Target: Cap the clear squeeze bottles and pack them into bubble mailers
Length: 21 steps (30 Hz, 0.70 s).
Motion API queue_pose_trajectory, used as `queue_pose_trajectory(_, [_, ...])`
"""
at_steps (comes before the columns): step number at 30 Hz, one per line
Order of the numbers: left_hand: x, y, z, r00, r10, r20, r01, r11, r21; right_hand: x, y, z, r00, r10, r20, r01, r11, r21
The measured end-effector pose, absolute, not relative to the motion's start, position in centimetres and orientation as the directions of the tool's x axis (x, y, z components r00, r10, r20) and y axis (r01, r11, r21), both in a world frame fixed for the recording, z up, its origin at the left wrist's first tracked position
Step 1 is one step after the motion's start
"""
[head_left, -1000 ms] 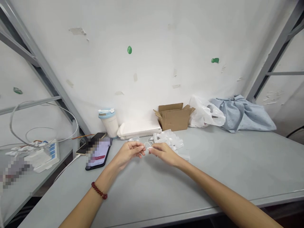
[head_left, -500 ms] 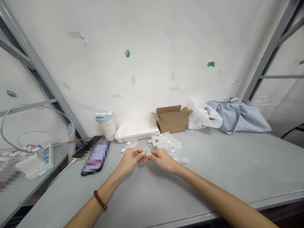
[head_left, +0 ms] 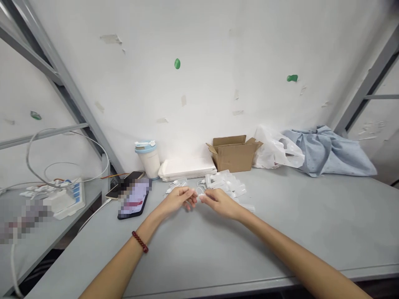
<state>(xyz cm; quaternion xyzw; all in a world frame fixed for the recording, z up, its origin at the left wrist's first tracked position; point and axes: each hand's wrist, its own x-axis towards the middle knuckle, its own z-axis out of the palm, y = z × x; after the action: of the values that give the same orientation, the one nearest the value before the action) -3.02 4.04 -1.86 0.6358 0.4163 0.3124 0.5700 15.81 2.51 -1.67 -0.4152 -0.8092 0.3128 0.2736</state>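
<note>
In the head view, a pale wall [head_left: 205,79] stands behind a grey table [head_left: 218,253], whose bare front gives the hands room. The right hand [head_left: 222,203] pinches a thin white loop [head_left: 200,188] between thumb and forefinger. The left hand [head_left: 180,199] curls just beside it, thumb and forefinger close together; whether they grip the loop, I cannot tell. The loop sits between the two hands, in front of a pile of clear tubes [head_left: 229,182], with a smaller group [head_left: 178,182] behind the left hand.

Something this fine probably handles best by the fingertips, held near its ends with light, even tension. Working forward of the pile should lessen snagging on the other cords, and resting the wrists on the table could steady the pinch.
</note>
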Motion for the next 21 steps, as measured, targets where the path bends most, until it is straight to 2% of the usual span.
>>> queue_pose_trajectory(5, [-2.7,3.7,-1.6,0.471,0.882,-0.009,0.233,-0.115,0.966,15.8,2.4,-1.7,-0.522,0.836,0.171,0.495,0.46,-0.737])
queue_pose_trajectory(12, [-2.7,3.3,-1.2,0.494,0.869,0.002,0.293,-0.169,0.941,15.8,2.4,-1.9,-0.525,0.834,0.171,0.514,0.471,-0.717])
queue_pose_trajectory(17, [-2.8,3.1,-1.4,0.543,0.838,-0.061,0.445,-0.225,0.867,16.1,2.3,-2.0,-0.57,0.804,0.17,0.598,0.548,-0.585])
queue_pose_trajectory(21, [-3.9,3.6,-1.1,0.504,0.861,-0.065,0.621,-0.31,0.72,17.1,3.0,-1.9,-0.529,0.803,0.273,0.668,0.593,-0.45])
